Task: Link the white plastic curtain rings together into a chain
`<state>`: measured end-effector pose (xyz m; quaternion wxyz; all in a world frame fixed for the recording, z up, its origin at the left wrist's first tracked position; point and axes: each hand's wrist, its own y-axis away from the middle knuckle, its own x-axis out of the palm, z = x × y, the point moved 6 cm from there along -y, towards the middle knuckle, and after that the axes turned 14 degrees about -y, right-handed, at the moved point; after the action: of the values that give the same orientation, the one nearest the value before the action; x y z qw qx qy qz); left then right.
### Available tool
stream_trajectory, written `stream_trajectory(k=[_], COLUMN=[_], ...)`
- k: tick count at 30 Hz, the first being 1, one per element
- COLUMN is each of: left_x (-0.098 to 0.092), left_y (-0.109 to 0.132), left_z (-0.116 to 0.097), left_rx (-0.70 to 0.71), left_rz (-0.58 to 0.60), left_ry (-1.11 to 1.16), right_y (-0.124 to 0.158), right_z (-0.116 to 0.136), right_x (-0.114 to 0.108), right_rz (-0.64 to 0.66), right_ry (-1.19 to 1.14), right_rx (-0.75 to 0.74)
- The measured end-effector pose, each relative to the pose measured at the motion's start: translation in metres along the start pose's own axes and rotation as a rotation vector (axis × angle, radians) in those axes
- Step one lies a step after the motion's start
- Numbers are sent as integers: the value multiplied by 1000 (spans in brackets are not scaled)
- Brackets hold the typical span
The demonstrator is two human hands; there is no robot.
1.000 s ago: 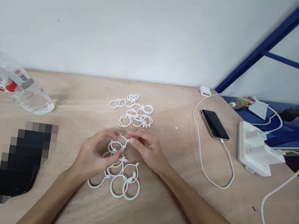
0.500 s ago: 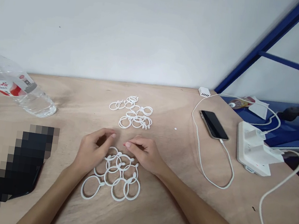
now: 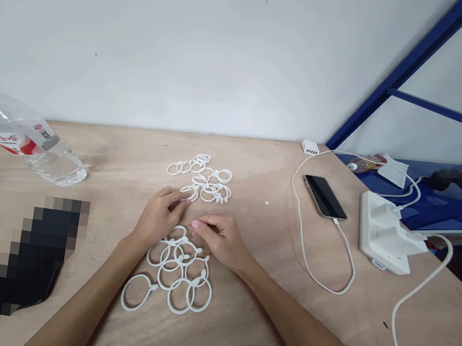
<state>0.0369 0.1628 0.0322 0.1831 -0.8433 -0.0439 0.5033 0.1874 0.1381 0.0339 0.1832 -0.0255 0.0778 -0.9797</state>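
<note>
One left hand (image 3: pixel 160 213) reaches the far rings (image 3: pixel 204 185), grip unclear; nearer, the right hand (image 3: pixel 225 241), fingers together, seemingly leaves it room.

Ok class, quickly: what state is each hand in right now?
Left hand: fingers at a far white ring; whether gripped, cannot be told.
Right hand: closed, thumb and fingertips together, no ring visible in it.
</note>
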Motion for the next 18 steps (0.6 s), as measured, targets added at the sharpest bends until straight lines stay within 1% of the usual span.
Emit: stream_trajectory(k=[2, 4, 10, 15, 18], left_x=[-4, -7, -10, -11, -12], left_y=[2, 2, 2, 1, 3], left_z=[0, 2, 23, 39, 45], left_rx=[-6, -41, -332, -450, -491], left_rz=[-30, -55, -85, -107, -124], left_ry=[84, 168, 505, 706, 850], right_y=[0, 0, -1, 0, 0], right_z=[0, 0, 0, -3, -3], right_x=[-1, -1, -1, -2, -3], right_rz=[-7, -12, -33, -36, -36], right_ry=[-4, -15, -49, -53, -51], right_rx=[5, 12, 47, 66, 65])
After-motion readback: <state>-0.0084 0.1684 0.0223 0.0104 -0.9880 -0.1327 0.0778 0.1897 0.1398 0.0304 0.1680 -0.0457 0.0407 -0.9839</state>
